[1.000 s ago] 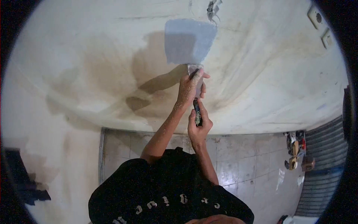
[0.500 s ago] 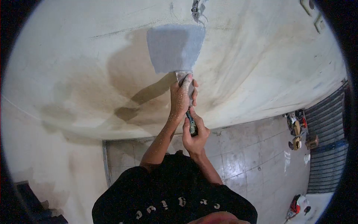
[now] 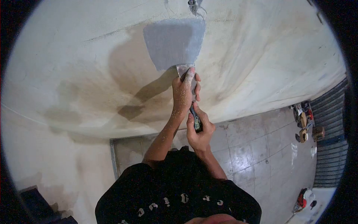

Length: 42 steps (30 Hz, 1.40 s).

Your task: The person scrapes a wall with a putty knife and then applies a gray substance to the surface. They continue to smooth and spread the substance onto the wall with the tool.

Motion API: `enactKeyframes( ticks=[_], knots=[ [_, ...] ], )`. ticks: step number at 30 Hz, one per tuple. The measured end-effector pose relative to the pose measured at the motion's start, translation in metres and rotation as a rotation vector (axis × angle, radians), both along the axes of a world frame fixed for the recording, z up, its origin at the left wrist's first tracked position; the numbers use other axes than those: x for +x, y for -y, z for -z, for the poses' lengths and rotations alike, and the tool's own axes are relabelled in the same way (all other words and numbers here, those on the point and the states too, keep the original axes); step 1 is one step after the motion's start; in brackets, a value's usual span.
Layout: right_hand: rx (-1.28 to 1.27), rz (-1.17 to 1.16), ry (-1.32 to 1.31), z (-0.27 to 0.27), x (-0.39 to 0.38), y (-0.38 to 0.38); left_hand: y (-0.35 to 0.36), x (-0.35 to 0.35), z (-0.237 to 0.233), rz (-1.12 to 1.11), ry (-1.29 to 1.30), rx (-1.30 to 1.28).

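Facing the pale cream plastered wall (image 3: pixel 261 56), we note a broad brown-stained patch (image 3: pixel 112 82) amid smoother areas; we judge the surface partly worked. The wide grey flat metal scraper blade (image 3: pixel 173 43) presses flat on it up top, left hand (image 3: pixel 184 93) wrapped at its neck, right hand (image 3: pixel 200 132) gripping the dark handle (image 3: pixel 195 120) below.

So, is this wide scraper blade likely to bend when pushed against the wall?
The wide scraper blade looks thin and flat, so it probably flexes a little. The left hand braces its neck, perhaps to stiffen it. Dust on that hand may make the grip slippery, though the right hand wraps the handle fully.
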State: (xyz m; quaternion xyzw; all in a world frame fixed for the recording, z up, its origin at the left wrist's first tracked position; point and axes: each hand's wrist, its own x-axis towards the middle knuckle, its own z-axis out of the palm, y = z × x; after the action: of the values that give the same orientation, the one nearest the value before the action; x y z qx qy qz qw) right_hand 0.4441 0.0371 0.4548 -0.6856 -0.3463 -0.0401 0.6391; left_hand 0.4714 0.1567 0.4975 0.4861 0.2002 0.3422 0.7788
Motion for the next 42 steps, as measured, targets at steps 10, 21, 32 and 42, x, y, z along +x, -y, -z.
enactKeyframes(
  ticks=[10, 21, 32, 42],
  knots=[
    [0.0, 0.001, 0.004, 0.002, 0.003, -0.003, 0.001, -0.002, -0.012, -0.028, -0.041, 0.003],
    [0.055, 0.023, 0.087, -0.006, 0.011, -0.008, 0.0, 0.001, -0.016, -0.032, -0.022, 0.017],
    [0.075, -0.01, 0.044, -0.016, 0.006, -0.006, 0.002, 0.007, -0.036, -0.113, 0.099, 0.117],
    [0.04, -0.121, -0.139, -0.021, 0.01, -0.002, 0.003, 0.001, -0.014, -0.103, 0.007, 0.101]
  ],
)
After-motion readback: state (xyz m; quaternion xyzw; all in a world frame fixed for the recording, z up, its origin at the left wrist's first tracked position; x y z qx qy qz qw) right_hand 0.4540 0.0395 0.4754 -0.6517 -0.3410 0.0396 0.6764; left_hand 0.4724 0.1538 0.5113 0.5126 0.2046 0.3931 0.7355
